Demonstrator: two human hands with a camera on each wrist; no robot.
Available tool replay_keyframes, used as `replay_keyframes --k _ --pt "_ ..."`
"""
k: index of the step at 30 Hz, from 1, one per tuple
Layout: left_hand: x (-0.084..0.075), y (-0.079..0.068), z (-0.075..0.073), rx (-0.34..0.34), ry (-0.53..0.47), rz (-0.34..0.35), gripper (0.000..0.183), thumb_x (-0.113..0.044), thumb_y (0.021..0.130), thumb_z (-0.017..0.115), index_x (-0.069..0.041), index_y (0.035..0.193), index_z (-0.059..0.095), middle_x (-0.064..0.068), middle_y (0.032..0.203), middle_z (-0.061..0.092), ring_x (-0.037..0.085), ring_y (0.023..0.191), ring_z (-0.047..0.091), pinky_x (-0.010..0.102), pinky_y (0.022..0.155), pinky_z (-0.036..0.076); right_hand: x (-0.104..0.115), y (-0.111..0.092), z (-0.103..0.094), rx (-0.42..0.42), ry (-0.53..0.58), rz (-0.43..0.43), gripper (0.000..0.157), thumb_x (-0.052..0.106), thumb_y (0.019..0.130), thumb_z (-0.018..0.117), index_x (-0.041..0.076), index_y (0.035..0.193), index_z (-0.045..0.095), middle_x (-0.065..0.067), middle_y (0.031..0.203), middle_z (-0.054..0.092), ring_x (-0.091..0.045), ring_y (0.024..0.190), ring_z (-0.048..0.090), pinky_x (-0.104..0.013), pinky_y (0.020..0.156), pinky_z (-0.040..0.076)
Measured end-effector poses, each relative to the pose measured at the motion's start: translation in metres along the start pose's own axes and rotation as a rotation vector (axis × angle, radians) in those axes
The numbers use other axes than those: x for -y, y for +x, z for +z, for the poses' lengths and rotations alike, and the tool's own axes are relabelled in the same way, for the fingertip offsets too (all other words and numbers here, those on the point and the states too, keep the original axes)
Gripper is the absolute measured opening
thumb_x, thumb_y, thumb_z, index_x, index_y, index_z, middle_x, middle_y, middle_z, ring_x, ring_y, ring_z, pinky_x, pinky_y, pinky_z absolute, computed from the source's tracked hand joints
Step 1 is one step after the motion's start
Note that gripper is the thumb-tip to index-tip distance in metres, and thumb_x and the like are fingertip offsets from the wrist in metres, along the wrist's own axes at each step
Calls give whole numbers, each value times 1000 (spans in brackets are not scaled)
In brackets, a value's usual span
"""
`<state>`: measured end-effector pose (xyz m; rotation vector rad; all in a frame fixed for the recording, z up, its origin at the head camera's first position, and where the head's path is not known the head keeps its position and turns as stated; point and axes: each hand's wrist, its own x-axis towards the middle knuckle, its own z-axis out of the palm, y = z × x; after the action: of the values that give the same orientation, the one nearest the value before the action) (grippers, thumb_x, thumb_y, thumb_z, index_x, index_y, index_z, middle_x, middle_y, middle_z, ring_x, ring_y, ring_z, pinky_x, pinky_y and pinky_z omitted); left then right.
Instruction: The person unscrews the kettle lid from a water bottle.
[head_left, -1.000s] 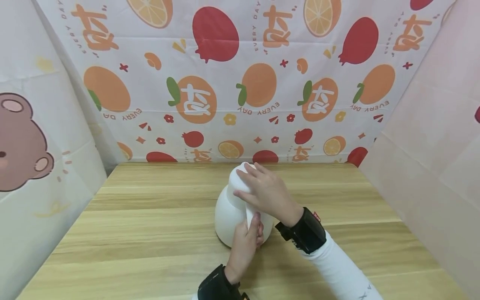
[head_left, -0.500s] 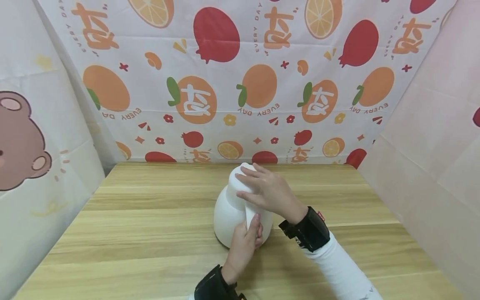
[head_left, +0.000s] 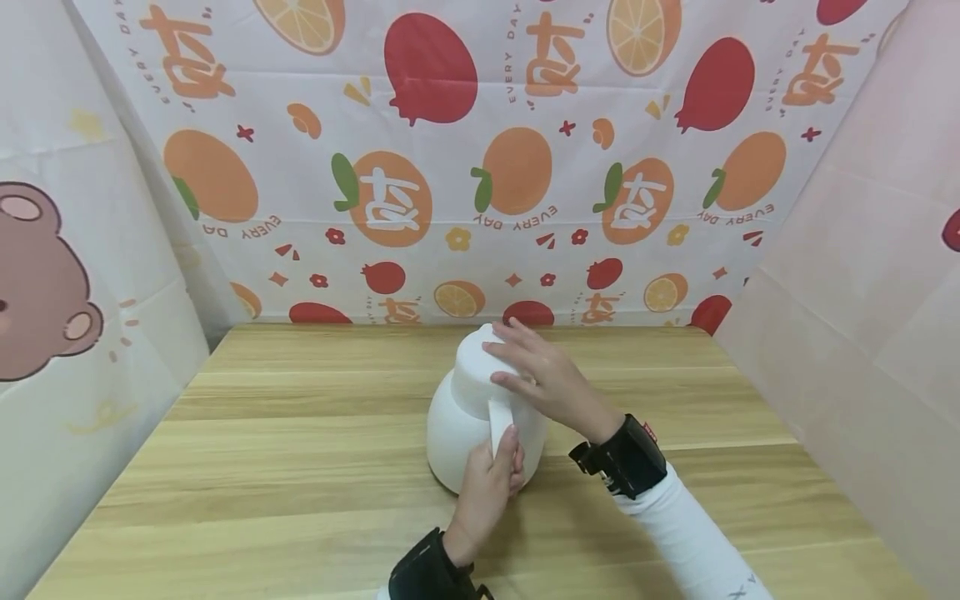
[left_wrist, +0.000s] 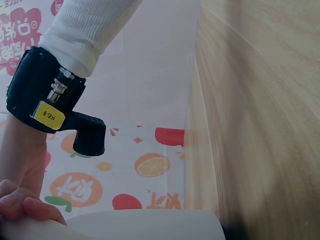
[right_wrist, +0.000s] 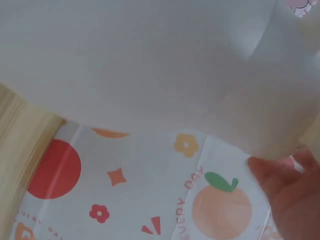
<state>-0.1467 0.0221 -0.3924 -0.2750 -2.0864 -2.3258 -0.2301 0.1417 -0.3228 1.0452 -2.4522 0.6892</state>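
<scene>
A white jug (head_left: 453,446), rounded below and narrower at the top, stands upright on the wooden table. My left hand (head_left: 483,496) grips its handle (head_left: 499,417), thumb lying along the near side. In the left wrist view, curled fingers (left_wrist: 35,207) show at the bottom left, with the jug's pale side (left_wrist: 145,225) beside them. My right hand (head_left: 551,375) lies against the right side of the white lid (head_left: 476,367), fingers spread and nearly straight. The right wrist view has the jug's wall (right_wrist: 150,65) filling its upper part, fingertips (right_wrist: 257,165) touching its edge.
The wooden table (head_left: 262,467) extends around the jug on all sides. Behind it hangs a fruit-print cloth (head_left: 442,183). Pale cloths flank the table, a bear print (head_left: 45,283) on the left one. Black camera bands (head_left: 626,458) sit on both wrists.
My right hand has slid slightly to the right across the lid, uncovering more of its front and the handle's top. The left hand and the jug have hardly moved.
</scene>
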Motion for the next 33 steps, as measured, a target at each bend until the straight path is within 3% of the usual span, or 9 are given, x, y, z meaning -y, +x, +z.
replay_keyframes --k 4,9,17,26,33 --pt "-1 0 -1 -1 -11 -7 57 -28 102 39 19 70 40 1 52 36 4 44 33 15 45 29 1 -1 2 -31 31 78 41 24 93 57 6 129 58 -20 142 52 -33 134 44 -53 104 43" --pt "-3 1 -2 6 -3 -10 57 -27 102 38 20 69 39 1 52 36 4 43 33 15 45 29 0 0 2 -53 -1 72 39 23 92 57 6 127 61 -19 138 57 -31 131 48 -49 102 45" --pt "-3 1 -2 16 19 -14 58 -28 102 38 19 69 40 1 51 35 4 43 33 16 44 30 -10 2 -2 38 84 64 37 20 94 54 7 129 59 -14 141 55 -30 137 40 -52 110 37" --pt "-2 0 -1 13 40 -1 56 -25 103 37 19 67 41 2 50 36 3 42 34 15 44 30 -38 12 2 63 383 -25 30 5 93 54 -2 121 63 -24 132 59 -37 134 42 -52 108 39" --pt "-3 -1 -2 18 18 0 57 -27 102 38 20 69 41 2 49 35 3 42 33 14 43 30 -52 25 4 122 607 53 32 16 94 55 -7 114 65 -27 133 55 -31 135 42 -54 111 34"
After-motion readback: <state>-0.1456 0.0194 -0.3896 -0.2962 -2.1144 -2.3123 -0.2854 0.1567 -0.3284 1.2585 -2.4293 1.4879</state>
